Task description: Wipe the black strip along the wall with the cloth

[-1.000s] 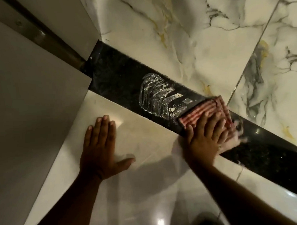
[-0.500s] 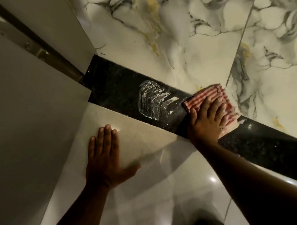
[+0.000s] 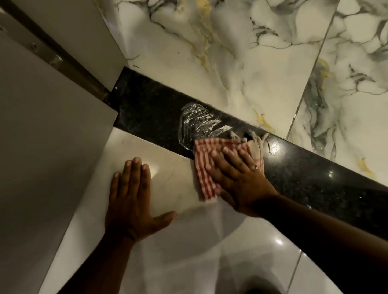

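Both hands flat, right hand [image 3: 238, 180] slid cloth [image 3: 206, 166] leftward, half off strip [image 3: 299, 171].

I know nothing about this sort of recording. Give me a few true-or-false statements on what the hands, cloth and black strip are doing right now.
1. The right hand presses flat on a red-and-white striped cloth. True.
2. The left hand holds a spray bottle. False: it rests open and flat on the pale floor tile.
3. The cloth lies wholly on the black strip. False: it hangs partly over the pale tile.
4. A whitish wet smear shows on the strip beside the cloth. True.
5. The wall above the strip is plain black. False: it is veined marble.
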A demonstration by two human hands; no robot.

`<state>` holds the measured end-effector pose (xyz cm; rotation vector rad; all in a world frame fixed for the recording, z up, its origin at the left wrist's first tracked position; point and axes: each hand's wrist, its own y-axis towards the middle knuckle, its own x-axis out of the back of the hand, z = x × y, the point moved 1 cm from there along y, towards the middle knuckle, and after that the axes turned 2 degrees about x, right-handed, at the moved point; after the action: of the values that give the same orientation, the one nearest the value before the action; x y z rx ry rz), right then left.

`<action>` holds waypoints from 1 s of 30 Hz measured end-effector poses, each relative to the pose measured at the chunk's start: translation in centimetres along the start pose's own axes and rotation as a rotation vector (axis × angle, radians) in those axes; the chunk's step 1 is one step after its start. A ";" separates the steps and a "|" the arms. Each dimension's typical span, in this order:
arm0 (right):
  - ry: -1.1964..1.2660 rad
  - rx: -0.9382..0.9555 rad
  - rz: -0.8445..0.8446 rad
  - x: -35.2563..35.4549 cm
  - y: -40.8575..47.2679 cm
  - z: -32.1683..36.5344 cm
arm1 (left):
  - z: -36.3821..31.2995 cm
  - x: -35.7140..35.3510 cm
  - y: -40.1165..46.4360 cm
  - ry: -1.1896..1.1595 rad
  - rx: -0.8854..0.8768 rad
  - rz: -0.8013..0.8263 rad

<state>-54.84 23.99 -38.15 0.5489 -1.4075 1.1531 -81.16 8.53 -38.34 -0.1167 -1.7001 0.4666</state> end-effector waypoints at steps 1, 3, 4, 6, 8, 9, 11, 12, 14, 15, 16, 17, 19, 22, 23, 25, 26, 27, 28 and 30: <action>0.019 -0.101 -0.015 0.3 0.7 -0.4 | 0.0 0.0 0.0 0.002 -0.002 0.002; 0.106 -0.389 -0.085 0.7 1.3 -1.5 | -0.1 0.0 0.0 0.008 0.000 0.000; 0.141 -0.526 -0.120 0.6 1.1 -1.9 | -0.1 0.0 -0.1 0.013 0.002 0.003; 0.194 -0.720 -0.144 0.3 0.6 -1.2 | -0.1 0.0 0.1 0.014 0.008 0.003; 0.216 -0.725 -0.125 0.2 0.7 1.9 | -0.1 -0.1 0.0 0.009 0.010 0.002; 0.216 -0.627 -0.108 0.4 1.4 4.0 | -0.1 -0.1 -0.1 0.005 0.009 0.000; 0.189 -0.346 -0.083 0.8 3.9 6.7 | -0.1 0.0 -0.1 0.002 0.012 0.002; 0.167 -0.231 -0.082 1.3 5.6 6.5 | -0.2 0.0 0.0 -0.002 0.010 0.008; 0.082 -0.113 -0.077 2.4 8.4 3.6 | -0.3 -0.1 0.1 -0.018 0.005 0.007; 0.035 -0.124 -0.073 2.7 9.0 1.8 | -0.5 -0.1 0.2 -0.023 0.003 0.010; 0.032 -0.200 -0.075 2.8 9.0 -0.1 | -0.7 -0.2 0.2 -0.023 0.004 0.017; 0.063 -0.339 -0.097 2.7 8.4 -1.5 | -1.0 -0.2 0.1 -0.021 0.004 0.022; 0.173 -0.682 -0.165 2.3 7.0 -2.4 | -1.3 -0.5 -0.3 -0.015 -0.001 0.032; 0.344 -1.106 -0.262 2.1 8.5 0.8 | -0.4 -0.5 -0.5 -0.030 0.005 0.031; 0.419 -1.184 -0.276 2.3 10.2 3.0 | 0.8 -0.4 -0.4 -0.044 0.022 0.027; 0.429 -1.089 -0.245 1.7 9.9 6.3 | 0.6 -0.5 -0.4 -0.049 0.003 0.006; 0.376 -0.866 -0.203 1.3 9.0 7.8 | 0.6 -0.6 -0.5 -0.047 -0.001 0.006; 0.290 -0.603 -0.164 1.1 7.5 8.3 | 0.7 -0.7 -0.6 -0.046 -0.002 0.004; 0.194 -0.332 -0.138 0.8 5.9 7.0 | 0.7 -0.8 -0.6 -0.044 0.002 -0.007; -0.008 0.043 -0.130 1.1 4.2 1.6 | 0.5 -0.7 -0.4 -0.031 0.007 -0.028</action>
<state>-59.39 24.63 -38.18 0.6669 -1.3362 1.0801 -81.48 7.77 -38.90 -0.0802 -1.7282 0.4555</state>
